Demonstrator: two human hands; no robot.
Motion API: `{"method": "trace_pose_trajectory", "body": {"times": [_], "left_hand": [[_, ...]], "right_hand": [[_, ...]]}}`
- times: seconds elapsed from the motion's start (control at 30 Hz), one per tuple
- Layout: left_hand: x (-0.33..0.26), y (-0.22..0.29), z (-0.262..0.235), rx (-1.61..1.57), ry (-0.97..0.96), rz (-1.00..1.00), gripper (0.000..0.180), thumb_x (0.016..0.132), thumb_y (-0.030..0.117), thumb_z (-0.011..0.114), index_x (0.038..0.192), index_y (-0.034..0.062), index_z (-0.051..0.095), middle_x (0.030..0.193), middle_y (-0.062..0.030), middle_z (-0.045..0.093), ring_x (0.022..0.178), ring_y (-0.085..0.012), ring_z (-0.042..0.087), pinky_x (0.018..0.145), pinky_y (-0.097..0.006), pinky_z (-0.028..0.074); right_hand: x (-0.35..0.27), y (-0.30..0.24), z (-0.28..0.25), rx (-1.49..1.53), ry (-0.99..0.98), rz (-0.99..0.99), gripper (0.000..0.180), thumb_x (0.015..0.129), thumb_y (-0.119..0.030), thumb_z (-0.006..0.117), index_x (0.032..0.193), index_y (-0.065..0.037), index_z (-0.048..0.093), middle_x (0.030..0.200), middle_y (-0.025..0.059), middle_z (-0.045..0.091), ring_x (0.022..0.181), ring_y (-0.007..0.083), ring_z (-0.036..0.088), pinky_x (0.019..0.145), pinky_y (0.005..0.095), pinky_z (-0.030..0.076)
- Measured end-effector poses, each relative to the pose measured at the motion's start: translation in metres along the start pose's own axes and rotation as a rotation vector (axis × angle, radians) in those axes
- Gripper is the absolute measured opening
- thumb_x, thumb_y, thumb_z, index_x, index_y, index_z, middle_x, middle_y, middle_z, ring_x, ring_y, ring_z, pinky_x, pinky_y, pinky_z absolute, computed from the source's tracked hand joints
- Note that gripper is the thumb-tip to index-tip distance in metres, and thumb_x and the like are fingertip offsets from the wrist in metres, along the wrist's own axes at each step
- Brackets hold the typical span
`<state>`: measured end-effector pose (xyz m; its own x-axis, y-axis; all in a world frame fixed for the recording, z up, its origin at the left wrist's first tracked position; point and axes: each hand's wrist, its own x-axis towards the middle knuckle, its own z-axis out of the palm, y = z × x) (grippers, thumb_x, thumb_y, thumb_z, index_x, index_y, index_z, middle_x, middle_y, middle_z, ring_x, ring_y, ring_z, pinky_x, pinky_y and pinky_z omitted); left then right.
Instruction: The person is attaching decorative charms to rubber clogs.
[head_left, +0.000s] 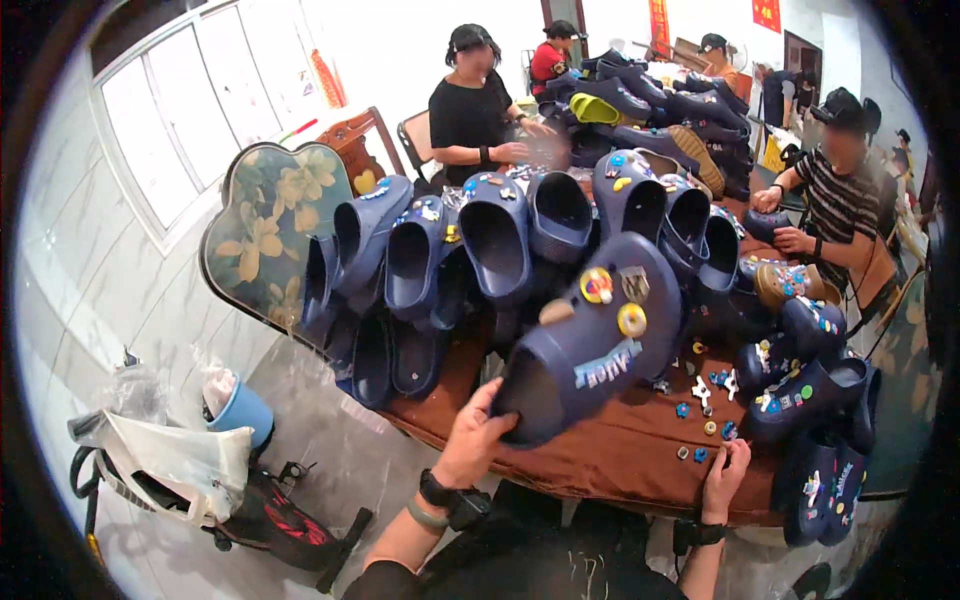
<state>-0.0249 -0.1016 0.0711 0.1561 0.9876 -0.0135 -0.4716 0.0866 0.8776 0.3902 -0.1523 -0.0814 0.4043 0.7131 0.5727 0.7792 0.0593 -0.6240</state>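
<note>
The left hand [478, 432] grips a navy clog [590, 340] by its heel rim at the frame's centre, toe pointing up and right, upper side facing the camera. 3 round charms [597, 286] and a lettered strip already sit on its upper. The right hand [724, 478], lower right of centre, has its fingertips pinched over small loose charms [704, 428] on the brown tablecloth [620, 450]; whether it has 1 pinched I cannot tell.

To do this well, I would judge it best to keep the clog steady with the holes facing up, pick 1 charm at a time, and press its stud squarely into a free hole so it seats flat rather than tilted.

Containers: in the lower left of the frame, a blue bucket [240, 410] on the floor holds a clear plastic bag, contents unclear. Beside it a pale bag [170, 460] hangs on a small scooter; nothing shows inside. More clogs [495, 240] are stacked along the table above centre, and 3 other people work at the frame's top and right.
</note>
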Motion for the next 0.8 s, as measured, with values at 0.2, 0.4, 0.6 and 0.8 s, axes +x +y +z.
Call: {"method": "trace_pose_trajectory", "body": {"times": [0.2,0.4,0.6,0.8], "left_hand": [[0.045,0.06,-0.001,0.347,0.185,0.488,0.041,0.092,0.001,0.051,0.132,0.0022,0.047,0.121,-0.0125,0.06,0.11,-0.0257,0.061,0.09,-0.043,0.056],[0.082,0.113,-0.024,0.002,0.308,0.583,0.032,0.092,0.003,0.049,0.124,0.0018,0.049,0.117,-0.0134,0.059,0.105,-0.0271,0.062,0.087,-0.049,0.058],[0.121,0.14,-0.083,0.364,0.313,0.845,0.04,0.096,0.012,0.049,0.134,0.0038,0.044,0.119,-0.0116,0.057,0.104,-0.0254,0.064,0.079,-0.046,0.062],[0.139,0.177,-0.174,0.556,0.543,0.946,0.042,0.098,0.019,0.051,0.137,0.0043,0.042,0.126,-0.0123,0.049,0.11,-0.0239,0.056,0.077,-0.045,0.062]], "right_hand": [[0.0,0.004,-0.002,0.078,-0.007,0.077,0.004,0.094,-0.003,0.056,0.096,0.001,0.056,0.107,0.0151,0.054,0.106,0.0323,0.053,0.098,0.04,0.041],[0.001,0.0,-0.003,0.1,-0.013,0.087,0.004,0.092,0.001,0.055,0.096,0.0,0.056,0.107,0.0143,0.053,0.106,0.0306,0.052,0.098,0.0383,0.041],[0.004,-0.009,-0.004,0.116,-0.041,0.115,0.007,0.09,0.0,0.058,0.097,0.001,0.058,0.109,0.0158,0.054,0.109,0.0328,0.052,0.099,0.0409,0.041],[0.004,-0.01,-0.004,0.101,-0.046,0.129,0.006,0.09,0.001,0.058,0.096,0.001,0.057,0.108,0.0155,0.054,0.107,0.0331,0.052,0.097,0.0409,0.041]]}}
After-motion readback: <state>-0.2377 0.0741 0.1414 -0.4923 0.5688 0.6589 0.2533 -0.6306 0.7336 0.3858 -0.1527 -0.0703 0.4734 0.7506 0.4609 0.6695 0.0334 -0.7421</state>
